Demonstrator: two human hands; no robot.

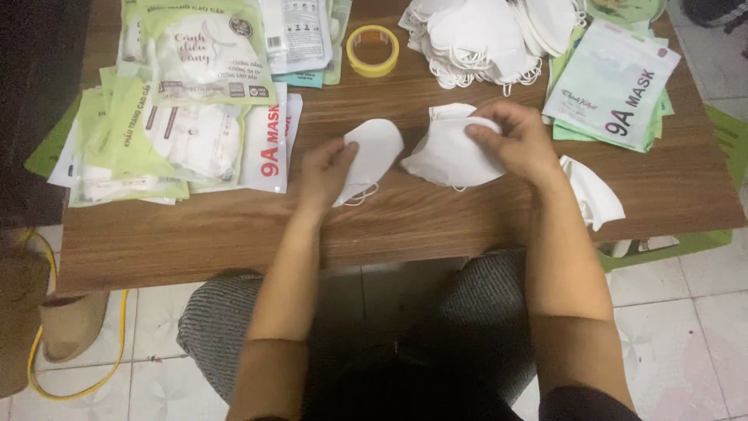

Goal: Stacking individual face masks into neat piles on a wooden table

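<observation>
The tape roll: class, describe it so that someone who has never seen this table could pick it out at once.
Start at the wooden table and go to its far edge, straight beyond the left hand. There, between the green packets and the pile of white masks, lies the tape roll. It is the only yellow ring among flat packets and soft white masks.

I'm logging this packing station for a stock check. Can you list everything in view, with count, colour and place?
held masks: two or more, white, one per hand, table centre
mask pile: many, white, far edge
loose mask: one, white, beside right forearm
left pouches: many, green and white, table left
right pouches: several, pale green and white, table right
tape roll: one, yellow, far centre
table: one, brown wood
cable: one, yellow, floor left
left hand: grips a mask
right hand: grips a mask
</observation>
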